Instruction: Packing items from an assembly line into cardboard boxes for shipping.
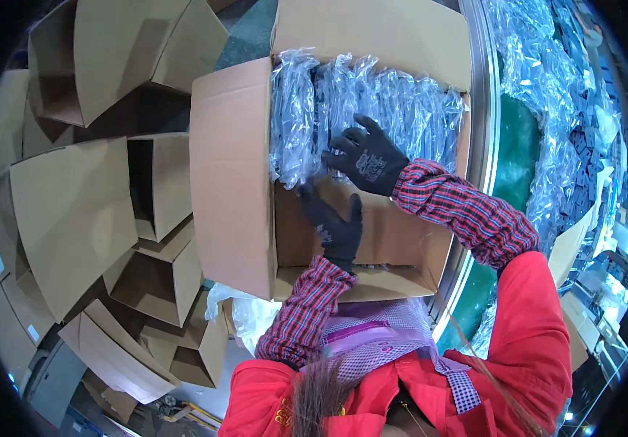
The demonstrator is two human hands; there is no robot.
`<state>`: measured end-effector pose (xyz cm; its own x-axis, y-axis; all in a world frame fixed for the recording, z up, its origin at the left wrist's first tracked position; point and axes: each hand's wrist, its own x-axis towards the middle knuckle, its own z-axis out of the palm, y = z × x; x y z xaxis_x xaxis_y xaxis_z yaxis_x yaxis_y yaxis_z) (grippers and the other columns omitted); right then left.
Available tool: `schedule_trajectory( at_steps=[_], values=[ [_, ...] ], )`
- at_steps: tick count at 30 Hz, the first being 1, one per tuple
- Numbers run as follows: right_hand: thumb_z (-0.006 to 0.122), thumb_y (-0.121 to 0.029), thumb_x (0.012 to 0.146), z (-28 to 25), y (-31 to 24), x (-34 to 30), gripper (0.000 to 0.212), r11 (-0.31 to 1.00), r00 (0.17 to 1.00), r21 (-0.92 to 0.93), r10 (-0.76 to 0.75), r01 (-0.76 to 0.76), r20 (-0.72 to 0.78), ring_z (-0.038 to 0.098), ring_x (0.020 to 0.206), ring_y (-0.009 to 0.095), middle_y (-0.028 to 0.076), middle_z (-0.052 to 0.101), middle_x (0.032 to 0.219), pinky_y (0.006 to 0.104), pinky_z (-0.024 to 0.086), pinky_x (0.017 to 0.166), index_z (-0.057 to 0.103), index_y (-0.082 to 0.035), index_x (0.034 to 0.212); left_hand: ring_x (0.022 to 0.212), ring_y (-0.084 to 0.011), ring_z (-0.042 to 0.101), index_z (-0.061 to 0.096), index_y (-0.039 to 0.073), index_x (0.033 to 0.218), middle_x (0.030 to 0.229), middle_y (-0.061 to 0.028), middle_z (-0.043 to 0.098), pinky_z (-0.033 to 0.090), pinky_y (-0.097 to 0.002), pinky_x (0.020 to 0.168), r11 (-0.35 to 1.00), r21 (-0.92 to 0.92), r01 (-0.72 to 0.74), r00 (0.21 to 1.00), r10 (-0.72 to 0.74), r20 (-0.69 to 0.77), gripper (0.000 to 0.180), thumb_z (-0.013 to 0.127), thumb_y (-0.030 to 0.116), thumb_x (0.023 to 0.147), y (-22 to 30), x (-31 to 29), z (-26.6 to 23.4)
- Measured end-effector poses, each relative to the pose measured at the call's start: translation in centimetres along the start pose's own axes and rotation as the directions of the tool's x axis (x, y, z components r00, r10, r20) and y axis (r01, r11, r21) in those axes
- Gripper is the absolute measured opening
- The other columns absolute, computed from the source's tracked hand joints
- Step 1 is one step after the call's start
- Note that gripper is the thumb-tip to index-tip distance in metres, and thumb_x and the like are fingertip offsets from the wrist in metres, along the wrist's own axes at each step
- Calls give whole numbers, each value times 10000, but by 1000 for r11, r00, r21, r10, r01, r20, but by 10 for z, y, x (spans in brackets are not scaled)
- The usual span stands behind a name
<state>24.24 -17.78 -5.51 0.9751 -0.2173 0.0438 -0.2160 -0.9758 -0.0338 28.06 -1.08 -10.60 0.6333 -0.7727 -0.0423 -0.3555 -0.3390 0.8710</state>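
Observation:
An open cardboard box [230, 182] stands in front of me, its far half packed with upright clear plastic bags of dark parts [372, 109]. My right hand [365, 156], in a dark glove, presses on the near face of the bags with fingers spread. My left hand [336, 222], also gloved, reaches into the bare near part of the box, its fingers up against the lowest bags. Both forearms wear red plaid sleeves. Neither hand clearly grips a bag.
Several empty open cardboard boxes [103, 211] are stacked on the left. A conveyor [518, 138] with a green belt and heaps of the same clear bags [554, 95] runs along the right. A white plastic bag [252, 313] lies below the box.

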Motion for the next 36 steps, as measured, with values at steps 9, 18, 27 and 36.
schedule_trajectory(
  at_steps=[9, 18, 27, 36],
  values=[
    [537, -213, 765, -7, -3, 4, 277, 988, 995, 124, 95, -96, 9, 556, 957, 208, 13, 585, 1058, 484, 303, 1017, 604, -228, 1034, 1281, -385, 335, 185, -76, 1399, 1405, -273, 288, 251, -413, 1075, 994, -95, -56, 996, 62, 65, 872, 674, 290, 777, -2, 1, 6],
    [540, -232, 763, 34, -6, 15, 286, 998, 962, 32, -47, 58, -271, 522, 1051, 216, -6, 591, 1048, 509, 265, 1043, 601, -206, 1041, 1274, -379, 338, 179, -79, 1397, 1402, -274, 284, 257, -414, 1068, 996, -88, -25, 977, 43, 208, 882, 677, 299, 775, 6, 5, 0],
    [516, -256, 779, 16, -10, 21, 230, 998, 999, 57, -23, 21, 32, 496, 1045, 237, 4, 579, 1008, 549, 232, 1047, 579, -216, 996, 1246, -378, 358, 185, -78, 1392, 1376, -272, 303, 270, -413, 1053, 993, -107, -49, 981, 68, 179, 881, 678, 310, 773, 1, 1, 3],
    [512, -285, 761, 29, -25, 21, 221, 998, 997, 52, 31, -28, -68, 484, 1027, 237, 11, 552, 1014, 548, 232, 1033, 551, -234, 972, 1138, -352, 472, 316, -46, 1342, 1298, -233, 428, 357, -407, 984, 991, -67, 117, 988, -123, -91, 670, 628, 274, 844, -20, 5, -21]
  ],
)
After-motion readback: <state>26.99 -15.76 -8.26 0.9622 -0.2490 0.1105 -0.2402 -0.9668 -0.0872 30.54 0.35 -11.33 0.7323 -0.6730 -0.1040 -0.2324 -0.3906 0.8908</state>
